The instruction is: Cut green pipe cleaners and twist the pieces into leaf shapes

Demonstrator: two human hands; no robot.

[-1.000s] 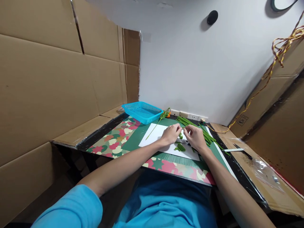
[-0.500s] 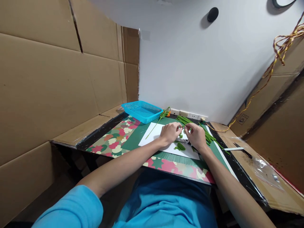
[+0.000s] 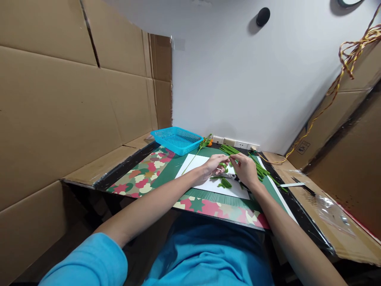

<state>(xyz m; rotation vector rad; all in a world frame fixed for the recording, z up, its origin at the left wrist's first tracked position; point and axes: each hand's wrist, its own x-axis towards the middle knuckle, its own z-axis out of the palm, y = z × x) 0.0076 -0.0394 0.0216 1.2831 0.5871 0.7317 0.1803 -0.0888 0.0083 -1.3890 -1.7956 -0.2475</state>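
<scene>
My left hand and my right hand meet above a white sheet of paper, and both pinch a short green pipe cleaner piece bent into a loop between their fingertips. On the paper just below the hands lies a small folded green pipe cleaner shape. Scissors rest partly hidden under the hands. A bundle of long green pipe cleaners lies right of my right hand.
A blue plastic basket stands at the back left of the table. A stem with orange flowers lies beside it. The green mat sits on a patterned table cover. Cardboard walls rise left and right; a yellow cord hangs at right.
The green piece was straight between the fingertips half a second ago; now it is bent into a loop at my left fingers. Both hands stayed above the paper, shifting only slightly.
</scene>
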